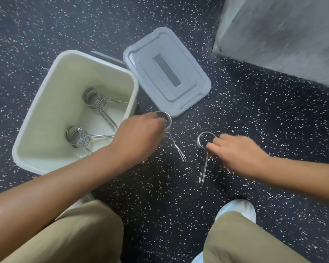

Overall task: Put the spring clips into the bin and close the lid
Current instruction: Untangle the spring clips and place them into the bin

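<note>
A pale open bin (38, 112) stands on the dark speckled floor at the left. Two metal spring clips lie inside it, one farther back (95, 99) and one nearer (78, 138). The grey lid (165, 71) lies flat on the floor to the right of the bin. My left hand (141, 137) grips the coil of a third spring clip (169, 122) just right of the bin's rim. My right hand (237, 152) holds a fourth spring clip (203, 141) low over the floor, its handles pointing toward me.
A grey concrete wall (283, 35) rises at the upper right. My knees in tan trousers (84, 234) and a light shoe (239, 207) fill the bottom of the view. The speckled floor (254, 111) surrounds the bin and lid.
</note>
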`<control>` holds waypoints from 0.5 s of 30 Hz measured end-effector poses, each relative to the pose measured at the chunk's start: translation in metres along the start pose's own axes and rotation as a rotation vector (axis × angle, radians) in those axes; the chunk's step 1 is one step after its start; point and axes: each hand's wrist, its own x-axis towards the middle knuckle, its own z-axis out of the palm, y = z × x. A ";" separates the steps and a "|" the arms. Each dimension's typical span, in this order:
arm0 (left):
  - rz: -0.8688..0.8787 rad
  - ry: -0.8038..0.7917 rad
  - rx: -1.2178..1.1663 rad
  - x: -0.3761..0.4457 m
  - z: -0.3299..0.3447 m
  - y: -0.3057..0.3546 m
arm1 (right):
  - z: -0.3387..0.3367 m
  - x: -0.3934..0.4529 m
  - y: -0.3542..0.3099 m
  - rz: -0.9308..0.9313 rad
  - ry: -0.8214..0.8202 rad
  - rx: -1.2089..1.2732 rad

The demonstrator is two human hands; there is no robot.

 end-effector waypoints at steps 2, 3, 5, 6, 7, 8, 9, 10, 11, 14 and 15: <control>-0.026 0.063 -0.033 -0.004 -0.016 0.000 | -0.010 0.005 0.005 0.032 0.012 -0.021; -0.037 0.092 -0.046 -0.006 -0.023 -0.001 | -0.014 0.008 0.007 0.038 0.018 -0.031; -0.053 0.143 -0.058 -0.010 -0.036 -0.007 | -0.025 0.017 0.008 0.033 0.043 -0.034; -0.067 0.158 -0.063 -0.013 -0.041 -0.011 | -0.029 0.022 0.007 0.027 0.071 -0.023; -0.090 0.169 -0.069 -0.016 -0.046 -0.015 | -0.033 0.028 0.006 0.022 0.097 -0.007; -0.111 0.179 -0.075 -0.019 -0.051 -0.020 | -0.037 0.033 0.004 0.020 0.113 0.009; -0.123 0.191 -0.081 -0.022 -0.054 -0.024 | -0.041 0.038 0.004 0.018 0.124 0.021; -0.127 0.209 -0.087 -0.026 -0.058 -0.028 | -0.045 0.043 0.002 0.010 0.134 0.029; -0.131 0.223 -0.091 -0.030 -0.062 -0.033 | -0.051 0.048 0.000 0.002 0.146 0.034; -0.176 0.239 -0.097 -0.041 -0.070 -0.048 | -0.066 0.062 -0.006 -0.008 0.175 0.016; -0.198 0.242 -0.097 -0.045 -0.072 -0.055 | -0.069 0.068 -0.008 -0.009 0.170 0.006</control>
